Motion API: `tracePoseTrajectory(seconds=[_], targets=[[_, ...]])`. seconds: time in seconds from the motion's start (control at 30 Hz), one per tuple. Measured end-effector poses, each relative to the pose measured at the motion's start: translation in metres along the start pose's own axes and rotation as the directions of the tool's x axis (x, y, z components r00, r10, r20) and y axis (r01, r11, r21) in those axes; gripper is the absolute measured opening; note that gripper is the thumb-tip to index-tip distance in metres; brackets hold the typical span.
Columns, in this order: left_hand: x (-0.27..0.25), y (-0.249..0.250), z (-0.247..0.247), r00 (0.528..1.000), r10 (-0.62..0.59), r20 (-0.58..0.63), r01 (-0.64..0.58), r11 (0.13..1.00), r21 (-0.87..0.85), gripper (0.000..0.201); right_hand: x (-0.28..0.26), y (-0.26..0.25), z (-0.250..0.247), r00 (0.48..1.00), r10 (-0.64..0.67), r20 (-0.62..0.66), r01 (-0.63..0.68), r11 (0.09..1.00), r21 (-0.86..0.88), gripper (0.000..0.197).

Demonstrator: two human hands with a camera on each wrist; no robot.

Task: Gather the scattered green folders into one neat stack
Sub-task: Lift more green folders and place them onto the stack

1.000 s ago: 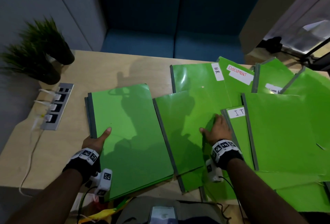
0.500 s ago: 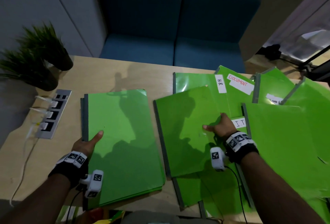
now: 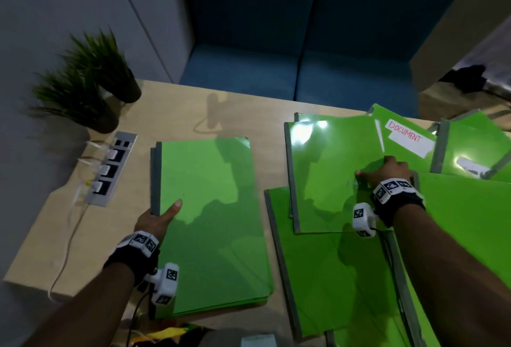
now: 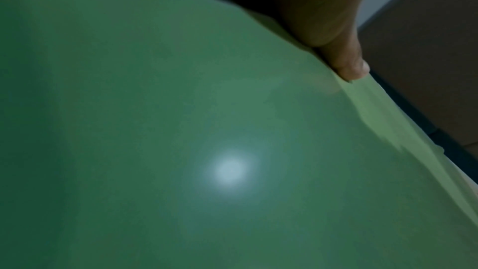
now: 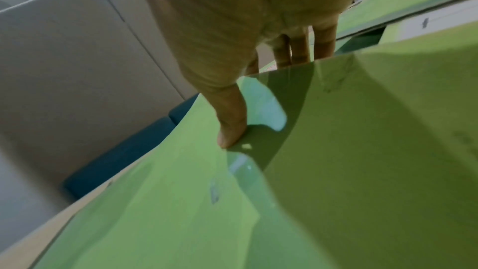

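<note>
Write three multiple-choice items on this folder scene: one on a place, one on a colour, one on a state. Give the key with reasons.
1. Where does the stack lie?
A. Left of the scattered folders
B. On the sofa
C. Under the plants

2. What colour is the word DOCUMENT on the label?
A. Blue
B. Red
C. Black

3. What is the right hand doing?
A. Hanging free above the table
B. Holding a plug
C. Gripping a folder by its edge

Key: 1 A, the stack sits by the left hand, apart from the spread at right. 2 B, the lettering is red on white. 3 C, the thumb lies on top and the fingers go behind the edge.
</note>
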State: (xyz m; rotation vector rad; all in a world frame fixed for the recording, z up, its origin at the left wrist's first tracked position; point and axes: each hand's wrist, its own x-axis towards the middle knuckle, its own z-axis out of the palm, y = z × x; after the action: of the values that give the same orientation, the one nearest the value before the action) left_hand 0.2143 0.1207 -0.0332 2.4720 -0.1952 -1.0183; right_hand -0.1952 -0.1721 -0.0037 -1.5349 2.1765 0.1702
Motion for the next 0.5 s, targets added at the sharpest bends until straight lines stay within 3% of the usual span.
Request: tracePoseTrajectory(seconds=[0.17, 0.33, 0.5], targets=[[0.0, 0.0, 0.001, 1.0, 0.009, -0.006, -0.009, 1.0, 0.008, 0.086, 0.002, -0.006, 0.01, 1.0, -0.026, 0.004, 0.025, 0.998, 0.062, 0.091], [0.001, -0.002, 0.001, 1.0, 0.028, 0.002, -0.028, 1.0, 0.009, 0.082, -0.007, -0.011, 0.018, 0.991, -0.009, 0.135, -0.048, 0.909, 0.415, 0.09], [0.002, -0.001, 0.002, 1.0, 0.012, 0.011, -0.012, 1.0, -0.013, 0.086, -0.027, -0.025, 0.011, 0.989, -0.147, 0.019, 0.109, 0.807, 0.581, 0.052]])
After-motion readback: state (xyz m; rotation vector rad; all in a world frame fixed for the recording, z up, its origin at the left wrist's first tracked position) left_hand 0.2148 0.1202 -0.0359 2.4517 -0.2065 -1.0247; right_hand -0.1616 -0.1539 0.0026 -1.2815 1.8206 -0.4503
